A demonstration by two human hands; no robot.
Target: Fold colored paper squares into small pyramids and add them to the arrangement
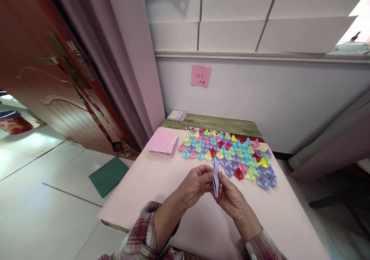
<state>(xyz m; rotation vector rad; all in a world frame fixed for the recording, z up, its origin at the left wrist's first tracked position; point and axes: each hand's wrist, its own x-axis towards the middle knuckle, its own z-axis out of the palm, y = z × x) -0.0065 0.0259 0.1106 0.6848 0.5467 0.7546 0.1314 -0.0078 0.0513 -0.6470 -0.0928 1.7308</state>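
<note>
Here, a narrow folded purple paper point(216, 179) stands upright just above the pink table point(150, 190), pinched from either side by the left hand point(196, 184) and right hand point(232, 199), apparently to press its edges together, with rows of coloured folded pieces point(231, 152) just beyond and a pink paper stack point(162, 141) farther left.

paper stack point(162, 142) left of folded pieces point(231, 152)
</note>
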